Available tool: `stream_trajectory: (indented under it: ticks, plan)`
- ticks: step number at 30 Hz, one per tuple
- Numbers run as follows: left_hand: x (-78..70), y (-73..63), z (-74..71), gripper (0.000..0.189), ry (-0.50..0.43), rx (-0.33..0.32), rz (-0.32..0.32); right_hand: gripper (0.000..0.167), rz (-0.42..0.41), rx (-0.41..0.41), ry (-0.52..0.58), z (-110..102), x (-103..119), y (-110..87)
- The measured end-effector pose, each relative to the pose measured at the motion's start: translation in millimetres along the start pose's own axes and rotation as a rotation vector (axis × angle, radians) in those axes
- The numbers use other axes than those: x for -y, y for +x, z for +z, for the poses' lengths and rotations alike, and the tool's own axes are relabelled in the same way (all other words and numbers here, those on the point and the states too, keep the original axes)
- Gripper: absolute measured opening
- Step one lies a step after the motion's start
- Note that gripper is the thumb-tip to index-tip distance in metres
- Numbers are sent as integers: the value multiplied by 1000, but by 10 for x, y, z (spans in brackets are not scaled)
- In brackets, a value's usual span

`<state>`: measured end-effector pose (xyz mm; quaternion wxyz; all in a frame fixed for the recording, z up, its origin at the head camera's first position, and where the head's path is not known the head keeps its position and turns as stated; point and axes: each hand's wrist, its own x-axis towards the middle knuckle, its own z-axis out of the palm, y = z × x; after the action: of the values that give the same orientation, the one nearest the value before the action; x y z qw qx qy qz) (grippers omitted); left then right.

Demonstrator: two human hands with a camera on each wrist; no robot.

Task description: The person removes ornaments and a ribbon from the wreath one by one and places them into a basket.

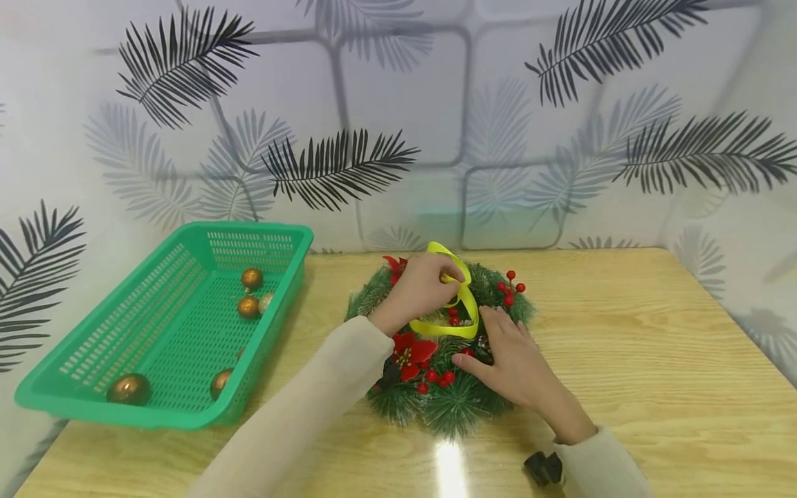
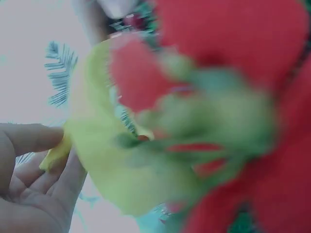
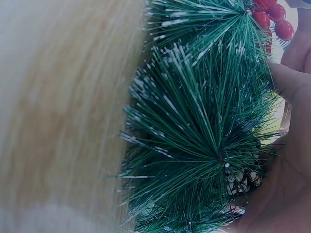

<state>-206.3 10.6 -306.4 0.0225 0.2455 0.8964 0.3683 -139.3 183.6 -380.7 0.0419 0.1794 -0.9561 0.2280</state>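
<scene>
A green wreath [image 1: 457,408] with red poinsettia flowers [image 1: 414,353] and red berries [image 1: 510,287] lies on the table. Between thumb and fingers, my left hand [image 1: 426,283] pinches a yellow ribbon [image 1: 471,315], which loops above the wreath's middle. In the left wrist view the pinched end of the ribbon [image 2: 58,153] shows beside a large blurred red flower [image 2: 218,29]. My right hand [image 1: 513,360] rests on the wreath's right side, its fingers fairly straight and spread. The right wrist view shows that palm against frosted needles [image 3: 194,107] and a small pine cone [image 3: 238,180].
A green plastic basket [image 1: 56,398] stands at the left, holding several ornament balls, among them a bronze one [image 1: 129,389]. The wooden table [image 1: 623,332] stretches to the right. A leaf-patterned covering [image 1: 398,104] hangs behind it.
</scene>
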Motion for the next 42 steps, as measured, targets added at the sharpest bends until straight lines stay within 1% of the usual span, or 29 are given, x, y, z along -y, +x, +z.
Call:
stream_trajectory:
  ticks: [3, 9, 11, 13, 17, 18, 20, 23, 26, 28, 30, 34, 38, 42]
  plan:
    - [8, -4, 48, 21, 41, 75, 5, 87, -7, 0, 0, 4, 1, 9]
    - [46, -60, 133, 18, 47, 196, 8, 87, -14, 14, 7, 28, 7, 13]
    - [30, -72, 154, 21, 66, 226, 17, 86, -19, 8, 13, 25, 6, 14]
    - [10, -81, 175, 25, 84, 249, 13, 84, -26, 2, 20, 19, 3, 16]
    - [-12, -94, 223, 30, 82, 260, -22, 82, -31, -1, 26, 7, 0, 22]
    - [-11, -97, 233, 29, 77, 256, -30, 82, -32, 0, 25, 5, 0, 23]
    - [-4, -102, 245, 25, 73, 237, -26, 84, -29, 6, 22, 2, 1, 23]
    - [12, -98, 249, 19, 80, 197, -2, 87, -23, 17, 21, -3, 1, 23]
    - [25, -94, 235, 15, 93, 154, 26, 89, -19, 24, 17, -10, 2, 28]
    - [29, -94, 216, 13, 102, 131, 34, 89, -16, 26, 16, -16, 4, 35]
    - [29, -102, 183, 11, 92, 109, 35, 89, -12, 27, 15, -21, 4, 41]
    - [48, -106, 78, 11, 53, 55, 21, 90, -4, 32, 15, -30, -6, 52]
    - [116, -92, -55, 11, 22, -35, -8, 91, 4, 35, 14, -34, -29, 58]
    - [190, -98, -184, 13, -24, -135, -61, 91, 9, 36, 6, -40, -49, 56]
